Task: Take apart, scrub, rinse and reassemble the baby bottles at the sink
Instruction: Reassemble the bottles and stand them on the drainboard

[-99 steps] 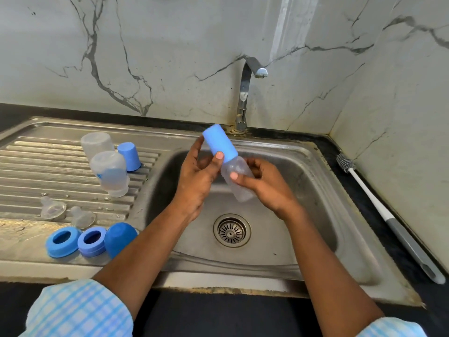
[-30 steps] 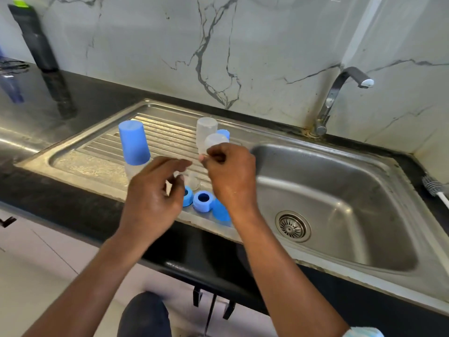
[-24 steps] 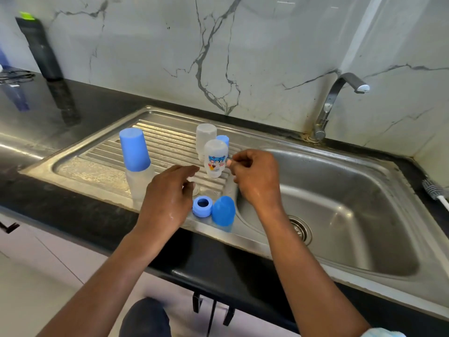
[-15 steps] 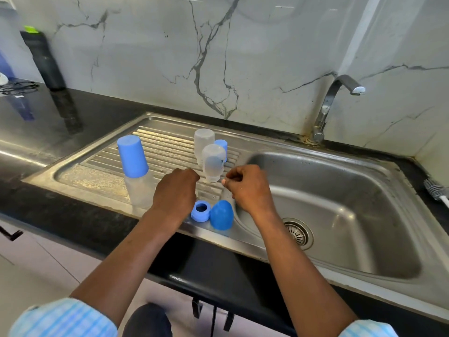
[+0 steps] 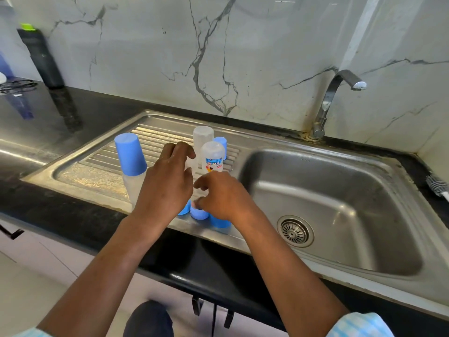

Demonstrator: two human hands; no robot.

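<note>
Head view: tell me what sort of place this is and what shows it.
Probably a home kitchen: a stainless steel sink with a ribbed drainboard, a tap mounted against a marble-look wall, all set into a black countertop.

**Two bare hands reaching forward, close together, backs up**

Both arms stretched forward and converged. The left forearm rose from the lower left, the right forearm from the lower right, both bare. A pale blue checked sleeve cuff showed at the right elbow. The left hand was held palm down, its fingers spread and bent like a claw. The right hand sat just beside it and slightly lower, with the thumb pointing left and the fingertips curled downward. Whether either hand gripped anything could not be told. A knee in dark trousers showed below.
</note>
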